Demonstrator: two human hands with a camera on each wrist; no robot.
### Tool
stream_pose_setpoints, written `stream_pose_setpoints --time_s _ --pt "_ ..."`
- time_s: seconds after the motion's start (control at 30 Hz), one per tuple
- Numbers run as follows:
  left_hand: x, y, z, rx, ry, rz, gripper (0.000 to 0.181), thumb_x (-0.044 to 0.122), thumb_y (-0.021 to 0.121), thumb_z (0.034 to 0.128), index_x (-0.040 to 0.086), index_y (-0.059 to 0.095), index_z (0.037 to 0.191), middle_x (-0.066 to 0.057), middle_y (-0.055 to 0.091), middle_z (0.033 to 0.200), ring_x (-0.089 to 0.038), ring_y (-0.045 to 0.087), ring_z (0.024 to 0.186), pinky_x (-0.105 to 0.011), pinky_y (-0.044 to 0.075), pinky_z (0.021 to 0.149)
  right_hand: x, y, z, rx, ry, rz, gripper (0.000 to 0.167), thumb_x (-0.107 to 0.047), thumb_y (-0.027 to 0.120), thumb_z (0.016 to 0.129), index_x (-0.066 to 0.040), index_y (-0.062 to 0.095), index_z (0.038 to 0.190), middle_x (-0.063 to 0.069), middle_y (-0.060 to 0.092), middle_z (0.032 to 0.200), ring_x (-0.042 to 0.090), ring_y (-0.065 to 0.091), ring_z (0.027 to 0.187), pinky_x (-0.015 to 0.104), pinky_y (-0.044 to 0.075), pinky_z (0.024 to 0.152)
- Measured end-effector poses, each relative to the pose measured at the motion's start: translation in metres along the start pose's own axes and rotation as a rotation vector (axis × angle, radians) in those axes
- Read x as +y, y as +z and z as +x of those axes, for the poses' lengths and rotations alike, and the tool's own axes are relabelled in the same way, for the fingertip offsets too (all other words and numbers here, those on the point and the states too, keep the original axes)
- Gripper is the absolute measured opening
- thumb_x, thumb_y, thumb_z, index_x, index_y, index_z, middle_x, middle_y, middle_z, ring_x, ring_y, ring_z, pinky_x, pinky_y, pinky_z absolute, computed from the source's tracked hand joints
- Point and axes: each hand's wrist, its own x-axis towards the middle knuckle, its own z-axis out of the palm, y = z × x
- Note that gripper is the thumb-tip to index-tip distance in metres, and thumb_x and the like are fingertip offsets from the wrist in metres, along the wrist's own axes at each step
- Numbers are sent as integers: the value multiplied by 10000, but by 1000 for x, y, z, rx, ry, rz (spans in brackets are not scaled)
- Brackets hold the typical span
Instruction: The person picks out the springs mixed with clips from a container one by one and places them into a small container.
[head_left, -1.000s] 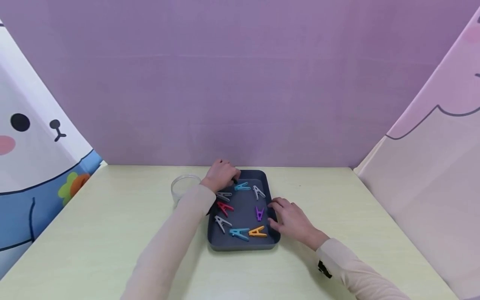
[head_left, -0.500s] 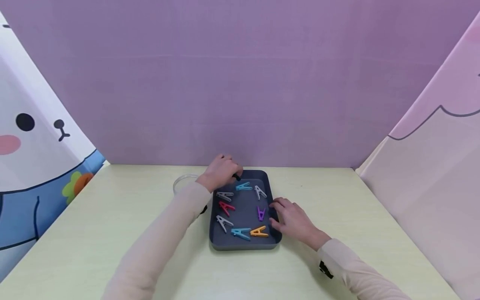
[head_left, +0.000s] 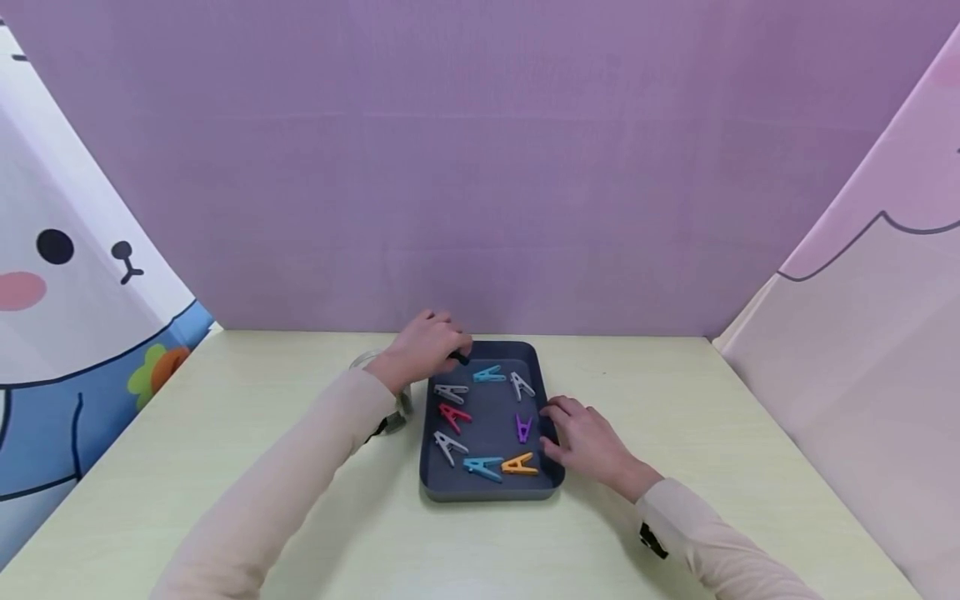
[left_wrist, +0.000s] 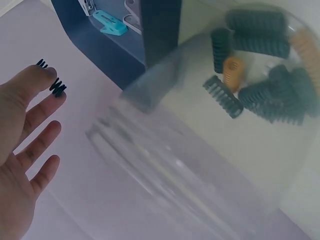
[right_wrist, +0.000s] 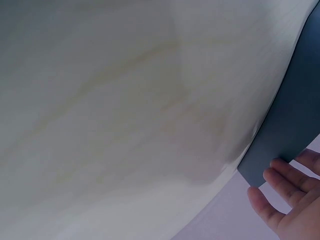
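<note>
My left hand [head_left: 425, 348] is over the far left corner of the dark grey tray [head_left: 491, 493]. Its thumb and forefinger pinch a small dark coil spring [left_wrist: 58, 87], and the other fingers are spread. Left of the tray, partly hidden by that hand and sleeve, stands a clear round container [head_left: 403, 410]. Through its wall, the left wrist view shows several dark springs [left_wrist: 222, 97] and an orange spring [left_wrist: 233, 73]. My right hand [head_left: 588, 440] touches the tray's right side with relaxed fingers and holds nothing.
Inside the tray, clothespins lie in a ring: red [head_left: 454, 416], purple [head_left: 523, 428], orange [head_left: 519, 464], blue [head_left: 483, 467], another blue [head_left: 489, 374] and several grey ones [head_left: 449, 446]. A purple cloth wall [head_left: 480, 167] rises behind the pale table [head_left: 675, 392].
The left hand first shifted slightly right, then moved left toward the clear container, carrying the spring. The right hand stays against the tray. The clothespins lie as before.
</note>
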Motion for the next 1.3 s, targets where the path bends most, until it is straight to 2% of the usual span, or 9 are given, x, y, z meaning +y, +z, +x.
stream_pose_setpoints --time_s 0.33,0.53,0.67,0.97,1.17,1.3 --pt "-14 -13 -23 51 13 -31 144 278 681 802 240 656 938 69 660 968 -196 533 943 -420 413 858 1 1 0 -1 3 -6 421 -354 660 789 -74 609 1099 87 558 1191 226 528 1095 420 468 854" --pt "-25 -17 -37 71 -19 -36 151 266 687 789 231 671 935 46 672 980 -197 543 932 -428 422 851 2 1 0 7 -2 -7 418 -353 659 789 -74 610 1096 86 559 1185 224 530 1089 423 469 852" --pt "-33 -19 -44 82 -35 -37 142 258 696 776 223 664 910 35 673 929 -198 540 894 -444 420 842 2 0 0 7 -4 -5 417 -351 657 789 -72 609 1096 90 559 1186 227 530 1089 422 470 850" --pt "-45 -15 -62 84 -85 -40 138 258 714 756 220 663 878 53 646 824 -192 532 849 -427 410 787 1 0 1 2 -2 -6 418 -348 659 790 -74 608 1101 89 557 1188 226 529 1091 421 469 852" --pt "-48 -8 -72 76 -117 -51 122 234 713 746 225 673 861 75 636 781 -182 525 819 -383 394 715 0 -2 1 13 -17 -10 409 -333 661 787 -69 611 1095 95 565 1171 229 545 1060 410 477 823" --pt "-48 -4 -77 78 -134 -54 108 228 704 751 228 678 855 75 628 765 -178 524 797 -381 396 712 0 -2 0 16 -20 -14 407 -332 661 787 -67 611 1092 94 567 1166 226 547 1053 403 479 815"
